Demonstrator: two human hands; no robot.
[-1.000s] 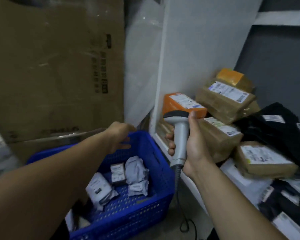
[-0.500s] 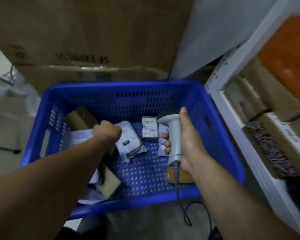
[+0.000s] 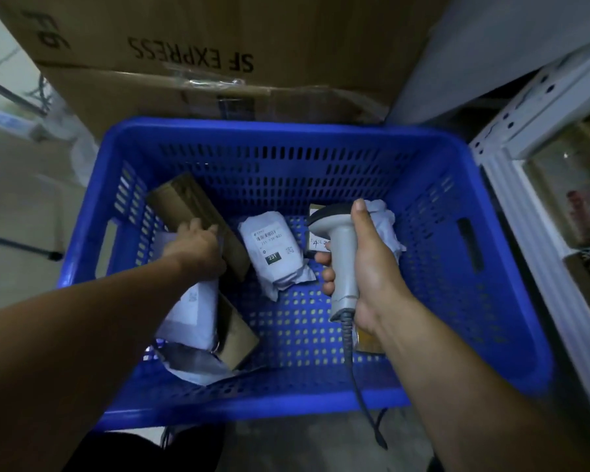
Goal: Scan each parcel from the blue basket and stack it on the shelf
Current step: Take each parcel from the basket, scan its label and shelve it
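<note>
Right hand (image 3: 372,267) is clamping the scanner (image 3: 344,253) — left hand (image 3: 198,248) is touching the brown box (image 3: 188,202) ahead, grip unclear.

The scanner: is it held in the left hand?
No, the right hand grips the scanner; the left hand touches a brown parcel in the blue basket.

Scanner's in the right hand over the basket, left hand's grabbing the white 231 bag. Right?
No. The head view shows the left hand gripping the brown box by the left wall of the basket; the 231 bag lies untouched mid-basket. The scanner is in the right hand over the basket, as stated.
</note>
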